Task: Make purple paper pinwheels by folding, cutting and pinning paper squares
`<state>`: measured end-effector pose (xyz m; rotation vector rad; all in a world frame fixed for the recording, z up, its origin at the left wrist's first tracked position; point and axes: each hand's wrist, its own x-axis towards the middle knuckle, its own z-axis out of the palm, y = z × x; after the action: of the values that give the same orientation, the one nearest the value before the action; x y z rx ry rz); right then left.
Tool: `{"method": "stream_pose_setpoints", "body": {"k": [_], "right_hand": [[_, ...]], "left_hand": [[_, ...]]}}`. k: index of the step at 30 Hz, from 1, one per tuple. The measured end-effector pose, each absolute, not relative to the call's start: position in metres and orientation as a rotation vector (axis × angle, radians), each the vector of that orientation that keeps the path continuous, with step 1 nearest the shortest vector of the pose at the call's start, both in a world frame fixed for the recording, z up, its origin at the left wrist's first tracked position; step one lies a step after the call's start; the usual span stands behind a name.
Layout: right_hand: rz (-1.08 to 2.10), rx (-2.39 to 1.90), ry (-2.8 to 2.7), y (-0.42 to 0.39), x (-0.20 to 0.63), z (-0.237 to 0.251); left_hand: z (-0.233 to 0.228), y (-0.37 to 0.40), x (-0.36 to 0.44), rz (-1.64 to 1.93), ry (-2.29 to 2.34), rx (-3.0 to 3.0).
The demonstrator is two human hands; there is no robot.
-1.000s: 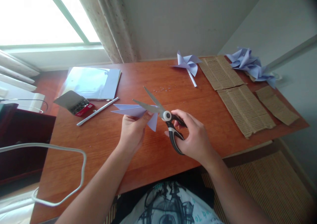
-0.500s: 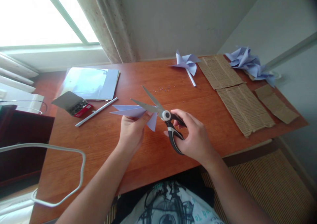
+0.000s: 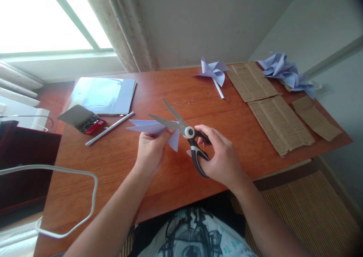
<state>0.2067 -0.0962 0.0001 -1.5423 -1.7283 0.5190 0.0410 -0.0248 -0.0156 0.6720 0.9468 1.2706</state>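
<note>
Open scissors (image 3: 189, 132) across folded paper (image 3: 146, 127)

Your left hand (image 3: 151, 149) clamps thumb and fingers on the thin, pale lilac folded paper, its sharp points fanning out above the middle of the tabletop (image 3: 176, 181). Your right hand (image 3: 222, 156) curls its fingers around the black-and-grey handles of the scissors, whose smooth metal blades stand spread, the lower one crossing the paper. Near the back edge lies a curled paper pinwheel (image 3: 213, 72) on a white stick (image 3: 218, 88); ribbed brown cardboard (image 3: 279, 122) lies flat toward the right end.
</note>
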Motion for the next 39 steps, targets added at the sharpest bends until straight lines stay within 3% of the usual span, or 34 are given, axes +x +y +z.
{"method": "stream_pose_setpoints", "body": {"k": [12, 27, 30, 36, 39], "right_hand": [[0.477, -1.564, -1.737, -0.097, 0.207, -0.001], [0.663, -1.55, -1.63, -0.093, 0.206, -0.005], [0.888, -1.518, -1.446, -0.089, 0.206, -0.004], [1.804, -1.171, -0.881, -0.066, 0.217, -0.005], [2.046, -1.004, -0.649, -0.054, 0.221, -0.009]], "left_hand": [[-0.017, -0.025, 0.041, 1.295, 0.887, 0.673], [-0.019, -0.025, 0.042, 1.283, 0.912, 0.66], [-0.017, -0.025, 0.042, 1.261, 0.952, 0.631], [-0.015, -0.024, 0.042, 1.251, 0.984, 0.596], [-0.015, -0.023, 0.041, 1.272, 0.984, 0.598]]}}
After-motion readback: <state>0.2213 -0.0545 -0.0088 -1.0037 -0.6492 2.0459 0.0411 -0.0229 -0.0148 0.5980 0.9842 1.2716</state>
